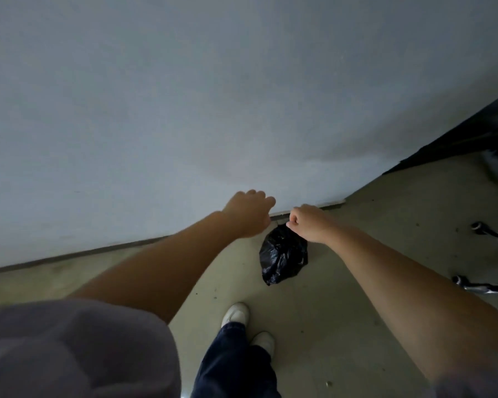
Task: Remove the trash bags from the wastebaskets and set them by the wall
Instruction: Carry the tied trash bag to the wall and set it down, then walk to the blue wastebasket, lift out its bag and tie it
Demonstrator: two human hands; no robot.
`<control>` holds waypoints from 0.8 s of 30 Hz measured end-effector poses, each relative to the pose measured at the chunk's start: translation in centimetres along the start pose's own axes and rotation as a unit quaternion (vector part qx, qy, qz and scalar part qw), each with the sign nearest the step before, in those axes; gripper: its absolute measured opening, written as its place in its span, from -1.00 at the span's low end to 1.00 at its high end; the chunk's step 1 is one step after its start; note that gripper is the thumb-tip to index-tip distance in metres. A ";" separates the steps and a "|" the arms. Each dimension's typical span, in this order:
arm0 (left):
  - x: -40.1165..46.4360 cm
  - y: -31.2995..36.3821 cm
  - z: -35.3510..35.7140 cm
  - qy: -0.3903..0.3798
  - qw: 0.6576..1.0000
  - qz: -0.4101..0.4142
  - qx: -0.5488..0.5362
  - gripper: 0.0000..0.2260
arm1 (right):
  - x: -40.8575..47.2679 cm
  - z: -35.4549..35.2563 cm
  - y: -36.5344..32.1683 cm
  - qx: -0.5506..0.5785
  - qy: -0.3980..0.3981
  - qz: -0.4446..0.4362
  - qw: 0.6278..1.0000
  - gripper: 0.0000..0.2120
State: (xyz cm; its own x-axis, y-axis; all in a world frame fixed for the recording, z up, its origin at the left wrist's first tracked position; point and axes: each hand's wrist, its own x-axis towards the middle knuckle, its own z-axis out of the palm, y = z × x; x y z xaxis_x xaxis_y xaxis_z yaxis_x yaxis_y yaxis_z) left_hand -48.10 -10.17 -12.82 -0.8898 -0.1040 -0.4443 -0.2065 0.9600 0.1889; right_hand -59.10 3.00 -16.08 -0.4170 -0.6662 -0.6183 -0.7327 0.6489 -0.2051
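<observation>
A small black trash bag (282,255) hangs just in front of the pale wall (184,96), above the beige floor. My right hand (308,221) grips the gathered top of the bag with curled fingers. Just left of it, my left hand (249,212) has its fingers curled, and its back faces the camera. Whether the left hand also holds the bag's top is hidden. No wastebasket is in view.
The wall's dark baseboard (84,255) runs along the floor from left to right. Chrome chair legs with casters (483,231) stand at the right. A dark panel (472,133) rises at the far right. My white shoes (236,313) stand below the bag.
</observation>
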 end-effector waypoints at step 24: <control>-48.7 4.0 12.4 0.104 0.777 -0.520 -0.340 -0.68 | -21.5 6.8 -34.4 -0.291 -0.050 -0.389 0.873 -0.69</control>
State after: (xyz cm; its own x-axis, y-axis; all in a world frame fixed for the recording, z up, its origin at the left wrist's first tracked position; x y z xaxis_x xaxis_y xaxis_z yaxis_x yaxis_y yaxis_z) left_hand -0.55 2.00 -1.33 -0.1307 -0.8392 -0.5278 -0.9616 -0.0222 0.2734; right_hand -21.28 -2.54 -0.90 0.3564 -0.7674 -0.5330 -0.9342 -0.3018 -0.1900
